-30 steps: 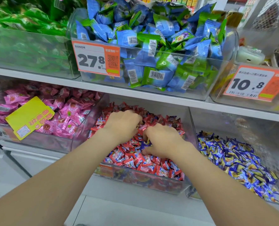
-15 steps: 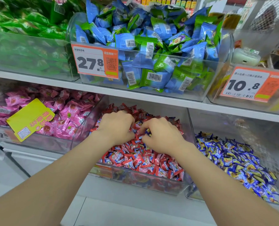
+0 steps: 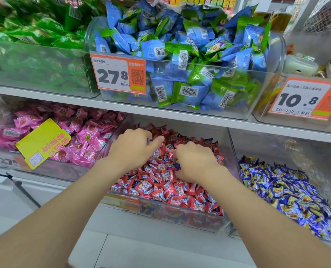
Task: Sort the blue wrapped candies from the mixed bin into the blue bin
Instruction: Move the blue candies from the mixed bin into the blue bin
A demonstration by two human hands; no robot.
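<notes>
Noted right hand (image 3: 195, 163) pinching a blue candy (image 3: 175, 165) in the mixed bin (image 3: 189, 219), left hand (image 3: 133, 147) curled with hold not discernible, blue bin (image 3: 277, 149) just beside; judged candy light, crinkly, slippery, best taken by a crimped wrapper end.

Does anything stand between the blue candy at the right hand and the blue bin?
Only the clear side walls of the mixed bin and the blue bin, right of the right hand; the blue candy must go over them.
</notes>
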